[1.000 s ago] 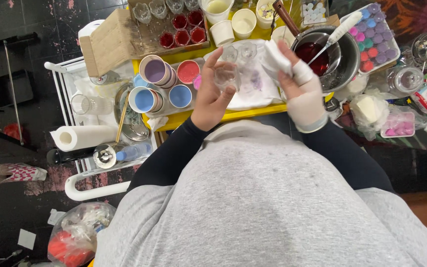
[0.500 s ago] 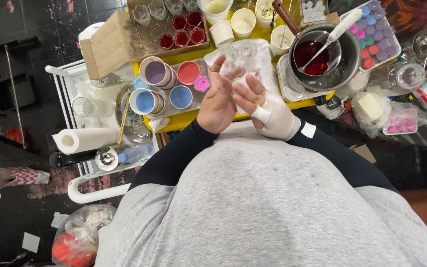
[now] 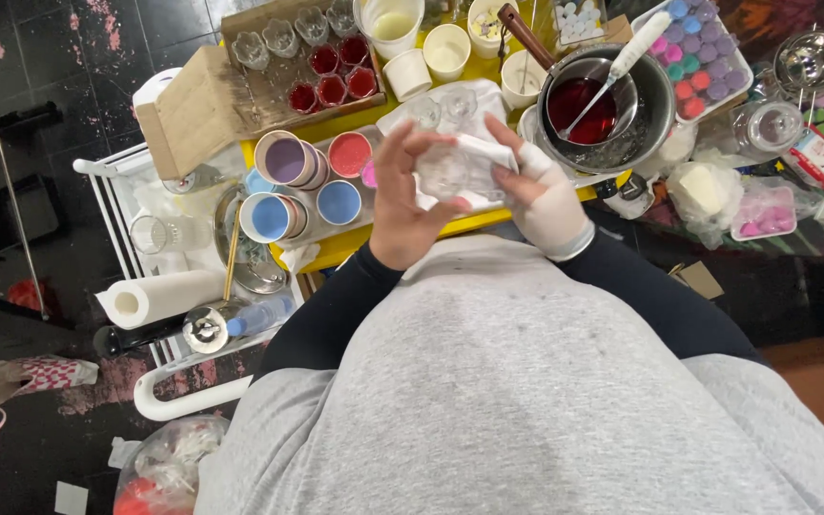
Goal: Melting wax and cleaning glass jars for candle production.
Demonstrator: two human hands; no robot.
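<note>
Here, seen from above, the person's left hand (image 3: 402, 205) and right hand (image 3: 541, 195) meet over the near edge of a yellow table (image 3: 355, 243). Both close on 1 small clear glass holder (image 3: 445, 172), held between the palms just above the table edge; the left fingers curl round its left side, and the bandaged right hand presses a white cloth (image 3: 484, 153) against its other side. Whether the cloth reaches inside the glass cannot be told, as the fingers hide it. Left of the hands lie stacked cups of pink, red and blue colour (image 3: 302, 181). Beyond the right hand stands a steel pot of dark red liquid (image 3: 607, 105). A paper towel roll (image 3: 159, 298) rests on a white cart at lower left.
</note>
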